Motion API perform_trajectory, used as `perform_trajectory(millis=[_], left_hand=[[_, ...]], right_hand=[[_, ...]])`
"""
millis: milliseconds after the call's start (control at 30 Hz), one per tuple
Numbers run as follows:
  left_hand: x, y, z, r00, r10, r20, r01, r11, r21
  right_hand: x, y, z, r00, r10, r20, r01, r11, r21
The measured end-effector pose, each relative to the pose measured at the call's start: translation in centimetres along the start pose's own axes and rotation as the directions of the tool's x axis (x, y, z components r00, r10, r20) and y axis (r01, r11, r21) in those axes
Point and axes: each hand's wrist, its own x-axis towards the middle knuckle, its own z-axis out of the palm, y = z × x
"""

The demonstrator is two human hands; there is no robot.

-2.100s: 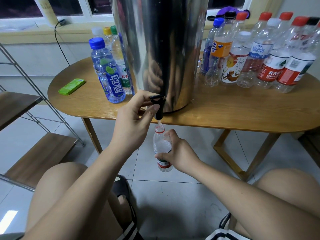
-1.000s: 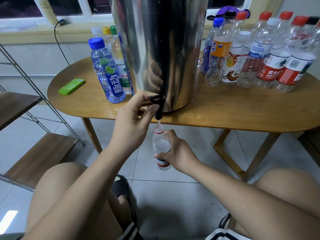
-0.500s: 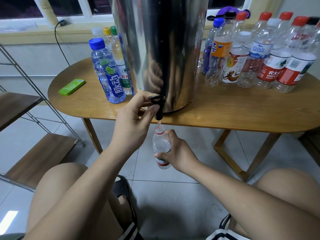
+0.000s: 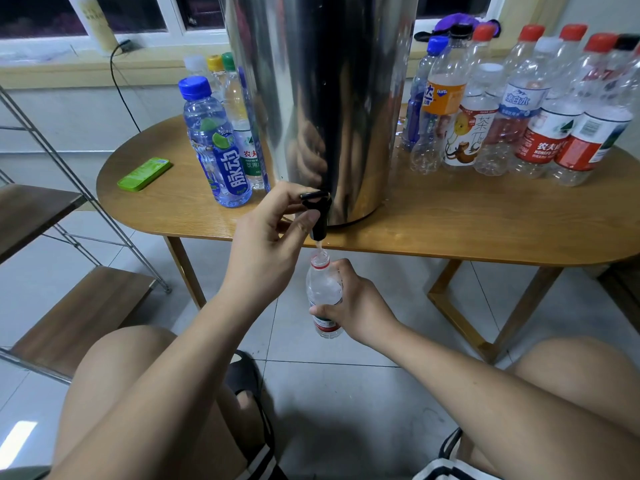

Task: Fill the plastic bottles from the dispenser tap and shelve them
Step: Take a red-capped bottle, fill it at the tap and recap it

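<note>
The right hand [image 4: 360, 306] holds a small bottle [image 4: 323, 289] upright below the table edge, fingers and thumb curled round its lower half, its open mouth right under the tap [image 4: 317, 213] with a thin stream running in. Above it, the left hand [image 4: 266, 247] pinches the tap's black lever between thumb and curled fingers at the foot of the steel dispenser [image 4: 318, 98]. Farther back on the table [image 4: 450, 220], a blue-capped bottle [image 4: 214, 147] and a green case [image 4: 144, 174] lie left of the dispenser, a crowd of capped bottles [image 4: 540, 109] stands to its right, and a shelf [image 4: 79, 313] stands at far left.
</note>
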Motion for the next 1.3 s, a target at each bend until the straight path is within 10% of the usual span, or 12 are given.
perform_trajectory(millis=[1300], left_hand=[[0.1, -0.41, 0.04, 1.0, -0.006, -0.003, 0.006, 1.0, -0.018]], right_hand=[[0.01, 0.1, -0.01, 1.0, 0.001, -0.007, -0.001, 1.0, -0.017]])
